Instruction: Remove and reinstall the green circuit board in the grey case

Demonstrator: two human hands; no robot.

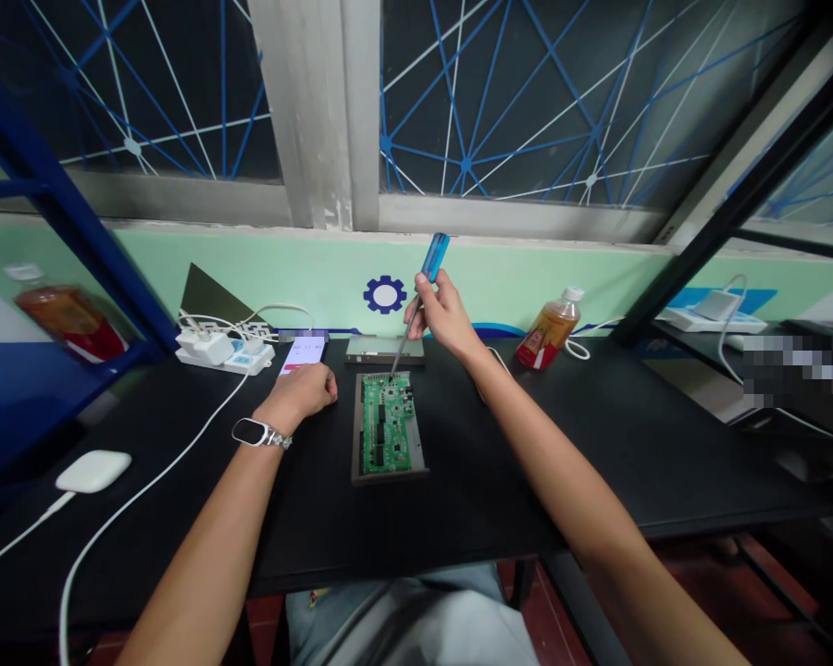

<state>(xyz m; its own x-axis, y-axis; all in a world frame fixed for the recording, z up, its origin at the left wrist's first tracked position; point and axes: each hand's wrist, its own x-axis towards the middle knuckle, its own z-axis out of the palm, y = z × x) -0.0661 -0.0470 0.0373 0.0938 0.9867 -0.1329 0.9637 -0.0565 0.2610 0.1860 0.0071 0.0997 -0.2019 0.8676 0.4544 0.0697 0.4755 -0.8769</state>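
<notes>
My right hand (441, 310) is wrapped round a screwdriver (436, 257) with a blue handle. The shaft slants down to the left, and its tip meets the top end of a green circuit board (389, 421). That board lies in a grey metal casing (356, 462) on the black table. Left of the board, my left hand (305, 390) rests on the table with its fingers curled in; the inside of the fist is hidden. A lit phone (305, 350) lies just behind it. Behind the board sits a flat grey metal cover or box (381, 349).
A power strip (226, 351) with plugs and white cables stands back left. A white charger-like case (93, 471) lies at the left on the black table (472, 518). A drink bottle (550, 328) stands back right. Shelf frames (718, 190) rise at both sides.
</notes>
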